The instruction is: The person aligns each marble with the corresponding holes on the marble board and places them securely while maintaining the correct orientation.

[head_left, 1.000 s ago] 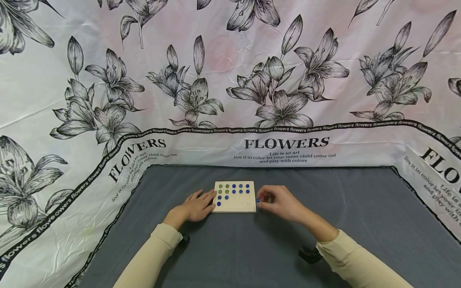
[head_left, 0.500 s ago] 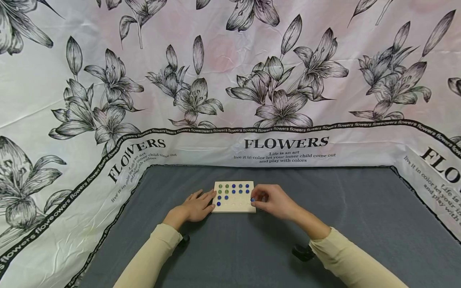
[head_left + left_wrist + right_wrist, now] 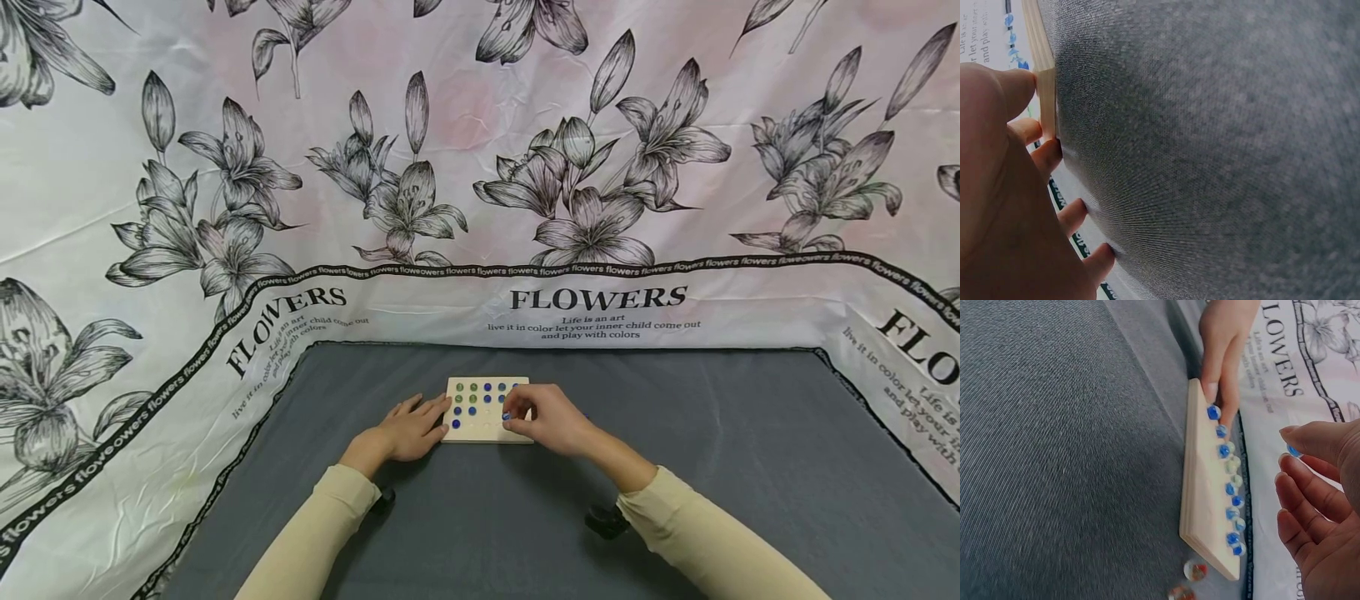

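A small wooden board (image 3: 483, 427) with rows of dimples lies on the grey cloth; blue and green marbles (image 3: 472, 399) fill its far rows. My left hand (image 3: 431, 417) rests flat on the cloth with straight fingers touching the board's left edge (image 3: 1044, 81). My right hand (image 3: 512, 414) hovers over the board's right part and pinches a blue marble (image 3: 1293, 450) between thumb and forefinger. In the right wrist view the board (image 3: 1204, 487) is seen edge-on with the marbles in a line and the left hand (image 3: 1225, 344) at its far end.
Two loose marbles (image 3: 1194, 570) lie on the cloth beside the board's near corner. The grey mat (image 3: 525, 500) is bordered by a white flower-printed sheet (image 3: 480, 167) that rises behind and to both sides.
My right hand has moved left from beside the board's right edge to over the board, carrying the blue marble. The left hand has stayed put.
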`<state>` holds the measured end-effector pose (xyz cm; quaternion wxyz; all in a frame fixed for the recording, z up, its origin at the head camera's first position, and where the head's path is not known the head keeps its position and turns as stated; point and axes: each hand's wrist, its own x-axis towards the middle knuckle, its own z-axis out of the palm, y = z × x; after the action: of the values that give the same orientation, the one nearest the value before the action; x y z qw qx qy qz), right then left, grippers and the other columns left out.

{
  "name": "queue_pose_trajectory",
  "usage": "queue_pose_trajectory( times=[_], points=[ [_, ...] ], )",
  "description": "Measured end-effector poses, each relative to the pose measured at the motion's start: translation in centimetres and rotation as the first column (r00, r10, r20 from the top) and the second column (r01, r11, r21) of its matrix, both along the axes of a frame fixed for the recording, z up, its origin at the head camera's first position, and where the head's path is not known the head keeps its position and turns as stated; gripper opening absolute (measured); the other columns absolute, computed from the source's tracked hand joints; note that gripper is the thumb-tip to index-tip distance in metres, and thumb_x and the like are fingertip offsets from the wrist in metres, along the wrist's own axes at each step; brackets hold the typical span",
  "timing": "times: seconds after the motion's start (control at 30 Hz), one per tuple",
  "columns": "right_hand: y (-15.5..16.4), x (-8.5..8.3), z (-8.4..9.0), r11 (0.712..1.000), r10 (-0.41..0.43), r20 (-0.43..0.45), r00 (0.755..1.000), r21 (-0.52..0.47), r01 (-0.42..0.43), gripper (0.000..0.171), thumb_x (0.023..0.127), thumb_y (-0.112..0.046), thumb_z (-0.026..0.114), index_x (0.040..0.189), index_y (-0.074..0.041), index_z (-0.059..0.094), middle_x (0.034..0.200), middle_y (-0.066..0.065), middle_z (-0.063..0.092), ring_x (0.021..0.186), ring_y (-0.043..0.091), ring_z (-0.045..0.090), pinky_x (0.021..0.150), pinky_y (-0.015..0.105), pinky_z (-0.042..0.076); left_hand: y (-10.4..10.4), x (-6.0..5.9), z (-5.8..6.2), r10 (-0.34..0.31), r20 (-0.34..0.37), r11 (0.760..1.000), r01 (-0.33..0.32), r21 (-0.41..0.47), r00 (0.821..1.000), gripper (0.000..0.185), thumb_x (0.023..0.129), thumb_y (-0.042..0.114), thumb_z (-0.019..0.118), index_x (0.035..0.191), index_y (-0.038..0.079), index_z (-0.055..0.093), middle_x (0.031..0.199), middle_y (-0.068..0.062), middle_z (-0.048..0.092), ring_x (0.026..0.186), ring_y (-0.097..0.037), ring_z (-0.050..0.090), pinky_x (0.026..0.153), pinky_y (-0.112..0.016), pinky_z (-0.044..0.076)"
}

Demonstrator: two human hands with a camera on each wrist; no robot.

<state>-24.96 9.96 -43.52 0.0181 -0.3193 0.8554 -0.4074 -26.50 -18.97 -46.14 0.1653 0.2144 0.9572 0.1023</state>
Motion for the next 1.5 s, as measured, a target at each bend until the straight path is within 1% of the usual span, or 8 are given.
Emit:
queue_pose_trajectory(
  times=[0.37, 0.53, 0.73, 0.83, 0.97, 1.07, 1.27, 1.5],
  points=[
    [-2.1, -1.0, -1.5, 1.0, 0.002, 0.005, 1.0, 0.01, -0.002, 0.009, 0.093, -0.009, 0.076, 0.1, -0.007, 0.071, 0.087, -0.003, 0.067, 0.076, 0.01, 0.06, 0.067, 0.028, 0.051, 0.3, -0.1, -0.3, 0.01, 0.005, 1.0, -0.01, -0.007, 1.0, 0.058, 0.112, 0.042, 0.037, 0.165, 0.021, 0.025, 0.17, 0.0, 0.021, 0.156, -0.038, 0.014, 0.124, -0.061, 0.014],
    [-3.3, -1.6, -2.7, 0.999, -0.033, 0.031, 0.999, 0.022, 0.032, 0.01, 0.093, -0.008, 0.076, 0.1, -0.006, 0.071, 0.086, -0.003, 0.066, 0.074, 0.008, 0.059, 0.067, 0.026, 0.051, 0.2, 0.0, -0.2, 0.01, 0.004, 1.0, -0.01, -0.006, 1.0, 0.058, 0.112, 0.041, 0.036, 0.165, 0.02, 0.025, 0.17, -0.001, 0.021, 0.156, -0.038, 0.014, 0.124, -0.061, 0.014],
    [-4.8, -1.9, -3.7, 0.997, -0.072, 0.047, 0.996, 0.005, 0.072, 0.008, 0.092, -0.007, 0.076, 0.099, -0.005, 0.072, 0.085, -0.001, 0.066, 0.073, 0.01, 0.059, 0.065, 0.027, 0.051, 0.1, 0.1, -0.1, 0.007, 0.012, 1.0, -0.007, 0.007, 1.0, 0.058, 0.112, 0.039, 0.037, 0.165, 0.018, 0.025, 0.17, -0.004, 0.022, 0.156, -0.04, 0.013, 0.124, -0.062, 0.012],
    [-5.4, -1.9, -4.1, 0.996, -0.087, 0.058, 0.995, 0.002, 0.087, 0.008, 0.092, -0.006, 0.076, 0.098, -0.004, 0.072, 0.086, 0.0, 0.066, 0.074, 0.011, 0.06, 0.065, 0.027, 0.051, 0.1, -0.1, -0.4, 0.013, 0.015, 1.0, -0.013, 0.008, 1.0, 0.058, 0.112, 0.04, 0.037, 0.165, 0.019, 0.024, 0.171, -0.003, 0.02, 0.156, -0.039, 0.012, 0.124, -0.062, 0.01],
    [-6.0, -1.8, -4.4, 0.993, -0.119, 0.05, 0.992, 0.029, 0.117, 0.008, 0.092, -0.008, 0.076, 0.097, -0.004, 0.072, 0.085, -0.001, 0.066, 0.073, 0.01, 0.059, 0.065, 0.028, 0.05, 0.1, -0.2, -0.9, 0.022, 0.007, 1.0, -0.022, 0.019, 1.0, 0.059, 0.112, 0.041, 0.037, 0.165, 0.021, 0.025, 0.171, -0.001, 0.02, 0.156, -0.039, 0.011, 0.124, -0.062, 0.01],
    [-6.3, -1.6, -4.5, 0.988, -0.146, 0.024, 0.989, 0.057, 0.145, 0.008, 0.091, -0.009, 0.077, 0.096, -0.005, 0.072, 0.082, -0.002, 0.066, 0.07, 0.009, 0.058, 0.063, 0.028, 0.049, 0.1, -0.2, -1.0, 0.025, 0.001, 0.999, -0.025, 0.028, 1.0, 0.058, 0.112, 0.041, 0.037, 0.165, 0.021, 0.027, 0.17, 0.0, 0.021, 0.156, -0.039, 0.012, 0.124, -0.062, 0.01],
    [-6.7, -1.4, -4.6, 0.981, -0.181, 0.007, 0.984, 0.076, 0.179, 0.008, 0.091, -0.01, 0.077, 0.096, -0.005, 0.073, 0.076, -0.004, 0.064, 0.063, 0.008, 0.054, 0.059, 0.027, 0.046, 0.2, -0.1, -0.4, 0.011, 0.003, 1.0, -0.011, 0.011, 1.0, 0.058, 0.112, 0.038, 0.038, 0.164, 0.018, 0.027, 0.17, -0.004, 0.022, 0.156, -0.041, 0.013, 0.123, -0.064, 0.012],
    [-6.8, -1.5, -4.6, 0.979, -0.186, 0.016, 0.983, 0.083, 0.184, 0.01, 0.092, -0.011, 0.077, 0.1, -0.006, 0.074, 0.078, -0.004, 0.065, 0.065, 0.007, 0.055, 0.061, 0.028, 0.048, 0.2, 0.0, 0.0, 0.007, -0.003, 1.0, -0.007, 0.004, 1.0, 0.057, 0.112, 0.039, 0.038, 0.164, 0.018, 0.027, 0.17, -0.003, 0.023, 0.155, -0.041, 0.015, 0.123, -0.063, 0.014]
  ],
)
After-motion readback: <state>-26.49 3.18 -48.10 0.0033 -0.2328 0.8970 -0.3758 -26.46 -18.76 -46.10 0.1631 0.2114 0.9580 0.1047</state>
